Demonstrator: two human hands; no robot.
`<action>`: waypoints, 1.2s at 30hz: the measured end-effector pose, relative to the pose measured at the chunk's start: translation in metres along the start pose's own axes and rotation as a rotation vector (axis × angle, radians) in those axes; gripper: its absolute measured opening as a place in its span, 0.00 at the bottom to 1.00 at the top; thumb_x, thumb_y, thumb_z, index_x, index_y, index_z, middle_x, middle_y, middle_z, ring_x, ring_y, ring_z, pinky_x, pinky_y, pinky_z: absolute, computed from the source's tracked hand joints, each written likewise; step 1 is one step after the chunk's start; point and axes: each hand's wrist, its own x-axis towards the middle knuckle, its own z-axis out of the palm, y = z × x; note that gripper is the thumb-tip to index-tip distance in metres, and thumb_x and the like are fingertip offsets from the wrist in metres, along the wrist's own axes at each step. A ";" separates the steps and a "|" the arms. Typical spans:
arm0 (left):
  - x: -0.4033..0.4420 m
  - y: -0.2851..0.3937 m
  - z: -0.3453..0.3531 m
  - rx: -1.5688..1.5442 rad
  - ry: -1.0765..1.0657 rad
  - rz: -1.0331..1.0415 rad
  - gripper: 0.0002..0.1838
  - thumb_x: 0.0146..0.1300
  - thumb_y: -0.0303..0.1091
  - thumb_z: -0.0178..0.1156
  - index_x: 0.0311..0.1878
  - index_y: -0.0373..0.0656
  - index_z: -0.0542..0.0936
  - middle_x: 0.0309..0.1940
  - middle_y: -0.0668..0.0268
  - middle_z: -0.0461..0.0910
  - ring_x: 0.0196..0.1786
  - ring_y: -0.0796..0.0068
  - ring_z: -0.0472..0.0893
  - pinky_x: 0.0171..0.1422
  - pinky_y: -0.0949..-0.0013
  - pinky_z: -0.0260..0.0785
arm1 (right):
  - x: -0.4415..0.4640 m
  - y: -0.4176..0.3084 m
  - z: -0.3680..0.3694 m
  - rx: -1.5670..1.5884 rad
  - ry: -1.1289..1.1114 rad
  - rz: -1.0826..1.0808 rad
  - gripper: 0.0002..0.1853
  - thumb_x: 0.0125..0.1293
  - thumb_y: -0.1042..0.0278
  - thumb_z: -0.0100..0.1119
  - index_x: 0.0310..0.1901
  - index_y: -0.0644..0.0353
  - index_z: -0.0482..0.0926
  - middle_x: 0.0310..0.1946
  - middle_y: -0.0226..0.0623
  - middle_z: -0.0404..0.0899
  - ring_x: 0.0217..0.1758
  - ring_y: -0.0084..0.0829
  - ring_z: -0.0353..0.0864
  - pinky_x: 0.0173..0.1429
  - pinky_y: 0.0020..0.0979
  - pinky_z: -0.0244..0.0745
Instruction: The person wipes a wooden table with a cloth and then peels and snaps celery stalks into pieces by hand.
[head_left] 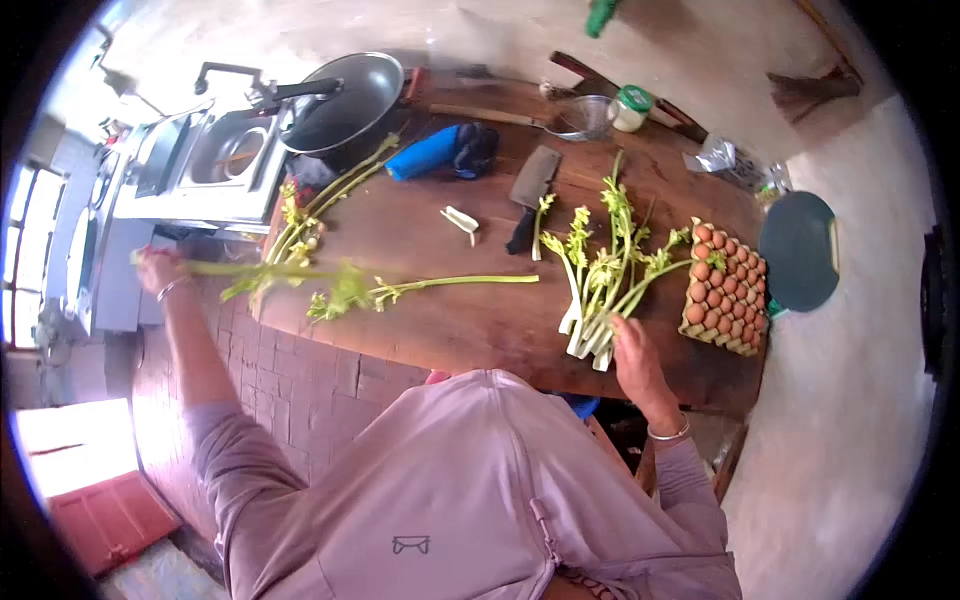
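At the far left, my left hand (160, 270) is closed on the end of a celery stalk (225, 269), which stretches to the right, its leaves blurred over the table edge. My right hand (640, 362) is at the cut white ends of a celery bunch (597, 290), fingers pinched at a stalk there. Another celery stalk (460, 283) lies across the table's front. More leafy celery stalks (300, 235) are heaped at the left edge. A cleaver (535, 180) with a black handle rests behind the bunch, and a short pale celery piece (461, 222) lies left of it.
A tray of brown eggs (722, 290) stands right of the bunch on the wooden table (420, 335). At the back are a wok (365, 95), a blue cylindrical item (425, 153), a strainer (580, 118) and a green-lidded jar (631, 108). A sink (228, 155) is beyond the left end.
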 end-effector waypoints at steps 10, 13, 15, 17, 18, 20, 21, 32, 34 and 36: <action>-0.237 -0.108 0.071 0.483 -1.164 -0.131 0.11 0.57 0.26 0.48 0.42 0.39 0.74 0.38 0.64 0.74 0.41 0.76 0.70 0.44 0.75 0.64 | 0.034 -0.041 0.002 0.707 0.038 0.174 0.18 0.67 0.66 0.41 0.56 0.63 0.64 0.37 0.33 0.73 0.35 0.19 0.70 0.39 0.21 0.68; -0.314 -0.109 0.095 0.750 -1.584 0.659 0.17 0.57 0.30 0.53 0.50 0.36 0.70 0.50 0.58 0.71 0.54 0.67 0.69 0.60 0.65 0.59 | 0.043 -0.058 0.001 0.765 0.046 0.110 0.18 0.68 0.66 0.40 0.56 0.64 0.64 0.39 0.33 0.73 0.35 0.18 0.69 0.39 0.20 0.68; -0.359 -0.082 0.104 0.484 -1.654 0.503 0.23 0.54 0.29 0.56 0.55 0.34 0.67 0.54 0.55 0.68 0.59 0.61 0.65 0.63 0.64 0.55 | 0.045 -0.065 -0.002 0.697 0.075 0.058 0.16 0.66 0.69 0.43 0.54 0.64 0.66 0.39 0.37 0.74 0.36 0.25 0.72 0.41 0.23 0.69; -0.397 -0.039 0.103 0.201 -1.803 0.200 0.26 0.53 0.30 0.58 0.57 0.37 0.66 0.57 0.54 0.66 0.61 0.60 0.64 0.65 0.65 0.53 | 0.045 -0.064 0.000 0.512 0.070 -0.037 0.15 0.64 0.71 0.45 0.52 0.64 0.68 0.39 0.41 0.74 0.37 0.32 0.73 0.42 0.26 0.69; -0.413 -0.024 0.100 0.168 -1.894 0.272 0.27 0.53 0.32 0.59 0.57 0.37 0.66 0.55 0.53 0.66 0.59 0.59 0.66 0.62 0.65 0.57 | 0.044 -0.063 0.001 0.325 0.055 -0.135 0.15 0.62 0.73 0.48 0.50 0.64 0.69 0.39 0.45 0.73 0.39 0.38 0.74 0.43 0.29 0.70; -0.433 -0.016 0.092 0.140 -1.978 0.353 0.27 0.53 0.33 0.59 0.57 0.37 0.66 0.54 0.52 0.67 0.57 0.59 0.68 0.60 0.66 0.60 | 0.038 -0.064 0.004 0.267 -0.033 -0.129 0.15 0.59 0.74 0.50 0.48 0.65 0.69 0.41 0.48 0.72 0.40 0.44 0.73 0.43 0.34 0.71; -0.439 -0.022 0.085 0.255 -2.109 0.322 0.27 0.53 0.35 0.59 0.56 0.38 0.66 0.49 0.51 0.69 0.51 0.55 0.71 0.54 0.63 0.64 | 0.034 -0.064 0.005 0.203 -0.121 -0.122 0.15 0.56 0.74 0.51 0.47 0.65 0.70 0.43 0.51 0.71 0.40 0.50 0.73 0.43 0.38 0.71; -0.433 -0.018 0.042 0.612 -2.029 0.377 0.14 0.54 0.36 0.55 0.40 0.39 0.71 0.31 0.53 0.76 0.35 0.55 0.77 0.37 0.59 0.69 | 0.029 -0.067 0.004 0.443 -0.290 0.013 0.16 0.58 0.79 0.49 0.49 0.65 0.69 0.43 0.47 0.74 0.45 0.44 0.74 0.45 0.34 0.69; -0.432 -0.019 0.036 0.845 -1.892 0.642 0.09 0.54 0.35 0.54 0.36 0.41 0.71 0.26 0.57 0.76 0.30 0.58 0.78 0.31 0.60 0.70 | 0.027 -0.065 0.008 0.433 -0.241 -0.006 0.16 0.58 0.79 0.48 0.50 0.65 0.68 0.42 0.48 0.73 0.44 0.42 0.74 0.46 0.32 0.69; -0.434 -0.014 0.033 0.866 -1.804 0.686 0.08 0.53 0.33 0.54 0.36 0.42 0.71 0.26 0.59 0.76 0.29 0.59 0.78 0.29 0.60 0.69 | 0.028 -0.069 0.012 0.424 -0.198 -0.024 0.17 0.59 0.80 0.47 0.51 0.66 0.67 0.42 0.48 0.73 0.44 0.40 0.75 0.46 0.31 0.69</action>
